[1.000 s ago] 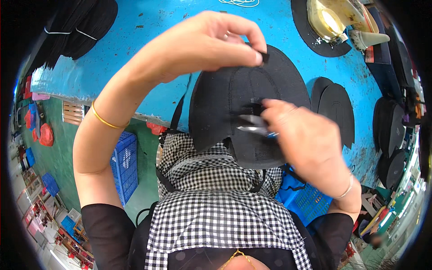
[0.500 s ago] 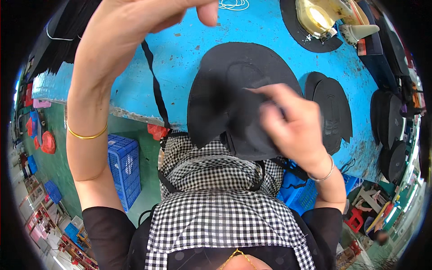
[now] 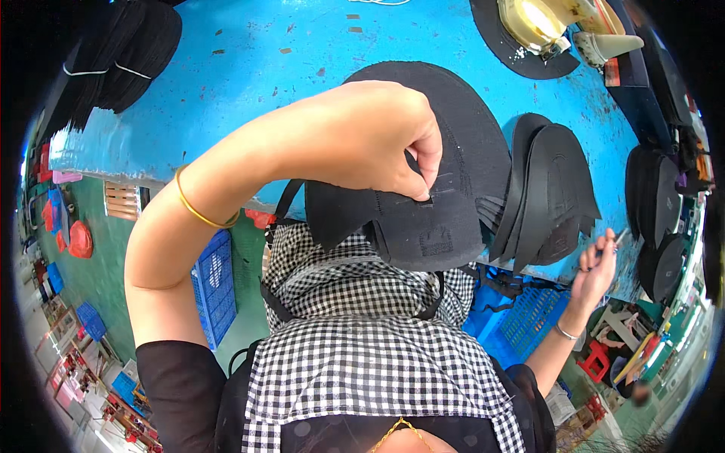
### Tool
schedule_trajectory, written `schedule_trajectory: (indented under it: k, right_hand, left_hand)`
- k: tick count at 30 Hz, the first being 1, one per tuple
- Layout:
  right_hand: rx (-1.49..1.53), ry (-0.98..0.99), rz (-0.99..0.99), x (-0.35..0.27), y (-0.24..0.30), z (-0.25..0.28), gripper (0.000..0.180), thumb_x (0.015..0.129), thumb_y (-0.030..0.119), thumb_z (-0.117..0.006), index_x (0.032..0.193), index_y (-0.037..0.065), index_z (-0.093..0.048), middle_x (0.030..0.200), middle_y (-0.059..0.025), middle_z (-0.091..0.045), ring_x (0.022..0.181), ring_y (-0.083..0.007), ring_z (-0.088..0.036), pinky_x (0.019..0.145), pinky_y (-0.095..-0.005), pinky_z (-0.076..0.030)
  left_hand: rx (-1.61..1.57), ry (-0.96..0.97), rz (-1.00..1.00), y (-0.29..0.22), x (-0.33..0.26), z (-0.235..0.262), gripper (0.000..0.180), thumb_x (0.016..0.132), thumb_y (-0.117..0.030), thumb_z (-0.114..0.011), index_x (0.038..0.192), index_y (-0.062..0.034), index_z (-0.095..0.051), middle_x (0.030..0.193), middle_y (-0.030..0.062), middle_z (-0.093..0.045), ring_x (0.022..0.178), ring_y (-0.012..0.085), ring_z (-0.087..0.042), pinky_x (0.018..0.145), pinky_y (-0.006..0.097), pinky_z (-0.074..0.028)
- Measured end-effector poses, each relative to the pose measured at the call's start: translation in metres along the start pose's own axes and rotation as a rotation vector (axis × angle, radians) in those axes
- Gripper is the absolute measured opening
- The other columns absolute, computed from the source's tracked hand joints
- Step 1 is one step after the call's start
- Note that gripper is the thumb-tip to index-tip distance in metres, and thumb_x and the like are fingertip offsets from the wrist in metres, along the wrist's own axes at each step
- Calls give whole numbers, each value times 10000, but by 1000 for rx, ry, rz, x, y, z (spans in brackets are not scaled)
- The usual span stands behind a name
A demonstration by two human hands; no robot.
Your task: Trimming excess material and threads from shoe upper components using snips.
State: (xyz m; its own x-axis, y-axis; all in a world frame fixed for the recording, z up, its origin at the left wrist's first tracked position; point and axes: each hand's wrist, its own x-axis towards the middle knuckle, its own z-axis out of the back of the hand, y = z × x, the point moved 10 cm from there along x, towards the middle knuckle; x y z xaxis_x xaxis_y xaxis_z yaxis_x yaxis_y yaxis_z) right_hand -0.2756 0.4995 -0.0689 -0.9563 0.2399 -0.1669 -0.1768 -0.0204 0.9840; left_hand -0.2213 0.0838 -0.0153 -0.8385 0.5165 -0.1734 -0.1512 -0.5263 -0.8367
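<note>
A black fabric piece [image 3: 434, 234] with stitched lines hangs over the near edge of the blue table [image 3: 249, 90], against my checked apron. My left hand [image 3: 362, 140] reaches over it from the left, thumb and forefinger pinched on its top near a thin thread. Under it lies a larger black oval piece [image 3: 461, 106]. My right hand [image 3: 593, 272] is out to the lower right, off the piece, and holds small metal snips [image 3: 615, 240].
A stack of black curved pieces [image 3: 551, 196] lies right of the held piece, with more stacks [image 3: 657, 200] at the far right. Tied black bundles [image 3: 124, 57] sit at the back left. A yellowish object [image 3: 532, 23] rests at the back right. Blue crates [image 3: 215, 287] stand below the table.
My left hand has come down from high above and now pinches the top of the black piece. My right hand has left the piece and swung out to the lower right.
</note>
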Motion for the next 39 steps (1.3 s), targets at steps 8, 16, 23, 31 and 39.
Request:
schedule_trajectory:
  k: [8,16,23,31,39]
  right_hand:
    - [-364,604,333,-57,58,-154,221,1001,72,-478,1215,42,-433,780,-11,-523,584,-39,-405,487,-198,-318]
    - [-833,1244,979,-141,68,-297,181,764,104,-706,860,89,-554,709,-46,-580,636,-257,-602,547,-382,-464]
    - [-808,1432,978,-143,70,-312,162,805,133,-666,882,109,-525,639,-59,-523,620,-256,-600,500,-377,-437]
    - [-902,1278,929,-129,77,-325,217,865,256,-650,942,92,-530,720,-88,-603,657,-293,-622,547,-406,-453]
    - [-1044,1226,982,-123,65,-331,290,892,343,-632,941,74,-536,728,-124,-620,688,-321,-629,567,-410,-466]
  left_hand:
    - [164,-19,41,-1,8,-5,130,714,-145,-765,763,-38,-708,728,114,-680,713,283,-660,671,360,-513]
    - [406,-213,-55,-4,-4,22,187,704,-151,-775,726,-17,-648,661,146,-628,632,317,-618,591,379,-480]
    - [353,-126,-39,2,2,21,118,739,-81,-676,724,14,-609,619,152,-581,577,322,-567,538,362,-446]
    - [376,-126,-65,2,1,21,108,753,-95,-670,760,-7,-608,640,149,-577,631,332,-577,628,394,-461]
    - [400,-91,-67,2,1,19,101,782,-97,-650,845,-25,-613,684,137,-594,668,297,-571,658,394,-456]
